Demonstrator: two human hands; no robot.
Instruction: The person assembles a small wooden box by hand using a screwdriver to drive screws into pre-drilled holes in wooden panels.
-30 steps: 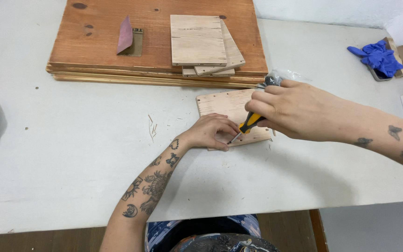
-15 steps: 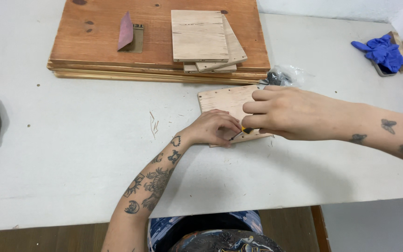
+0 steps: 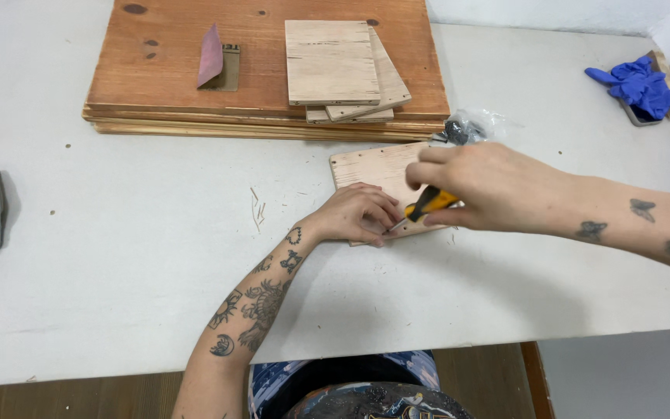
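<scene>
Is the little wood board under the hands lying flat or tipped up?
Lying flat. The small board rests on the white table, with the left hand pressing on it.

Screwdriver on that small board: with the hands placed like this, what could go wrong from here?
1. The screwdriver tip points at the left hand, whose fingers press the small wooden board right beside it; a slip could jab them.
2. The board lies loose on the white table, held only by that hand, so a hard push may shift it.
3. The right hand works close to the clear bag of hardware and might knock it.
</scene>
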